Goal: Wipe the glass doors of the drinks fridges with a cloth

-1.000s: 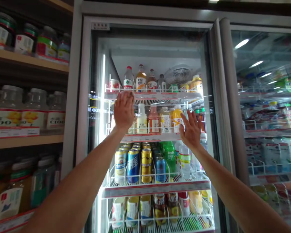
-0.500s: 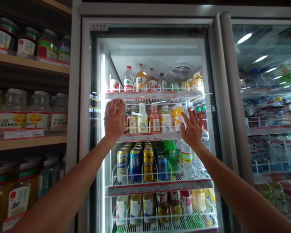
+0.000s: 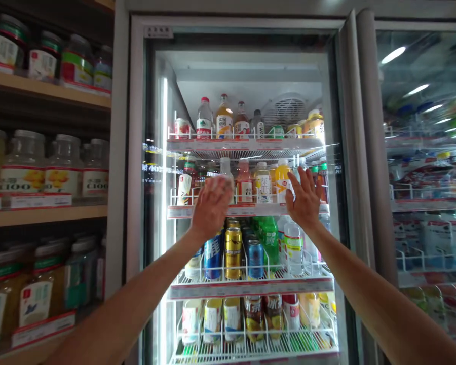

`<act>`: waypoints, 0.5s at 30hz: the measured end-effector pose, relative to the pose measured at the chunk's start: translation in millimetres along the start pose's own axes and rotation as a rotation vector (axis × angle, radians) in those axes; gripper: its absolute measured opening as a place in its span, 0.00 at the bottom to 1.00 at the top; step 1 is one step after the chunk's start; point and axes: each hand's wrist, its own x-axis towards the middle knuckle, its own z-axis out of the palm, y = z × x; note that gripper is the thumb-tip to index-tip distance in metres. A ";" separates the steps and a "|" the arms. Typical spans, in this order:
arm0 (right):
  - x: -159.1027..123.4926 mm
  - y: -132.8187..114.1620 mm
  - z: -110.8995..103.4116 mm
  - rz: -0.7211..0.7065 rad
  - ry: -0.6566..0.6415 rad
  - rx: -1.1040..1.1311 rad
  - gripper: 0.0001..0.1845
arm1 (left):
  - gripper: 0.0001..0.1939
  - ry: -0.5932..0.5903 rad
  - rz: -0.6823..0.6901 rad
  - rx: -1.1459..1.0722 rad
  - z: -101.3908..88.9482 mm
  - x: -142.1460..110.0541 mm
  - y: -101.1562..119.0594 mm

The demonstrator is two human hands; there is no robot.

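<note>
I face the closed glass door (image 3: 327,101) of a lit drinks fridge. My left hand (image 3: 210,208) presses against the glass at the height of the second shelf, its fingers curled over a pale wad (image 3: 221,183) that looks like a cloth or tissue. My right hand (image 3: 305,198) lies flat on the glass to the right of it, fingers spread, holding nothing. Behind the glass stand bottles (image 3: 264,183) on the upper shelves and cans (image 3: 233,252) on the shelf below my hands.
Wooden shelves (image 3: 45,215) with jars and bottles stand to the left of the fridge. A second glass-door fridge (image 3: 425,177) stands to the right. The door frame post (image 3: 351,126) runs between the two doors.
My left hand slid with the pale wad from the top shelf's height down to the left, then right toward the door's middle. My right hand stayed flat on the glass.
</note>
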 end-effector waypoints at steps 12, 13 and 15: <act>-0.4 -0.7 -0.2 0.014 -0.014 0.009 0.26 | 0.30 0.098 -0.194 0.066 -15.7 -33.1 -20.4; -0.4 -0.8 -0.4 0.014 -0.017 0.016 0.26 | 0.31 0.063 -0.124 0.039 -11.6 -35.0 -4.9; -0.5 -0.8 -0.7 0.013 -0.019 0.025 0.27 | 0.31 -0.083 0.119 -0.018 -5.0 -36.8 17.2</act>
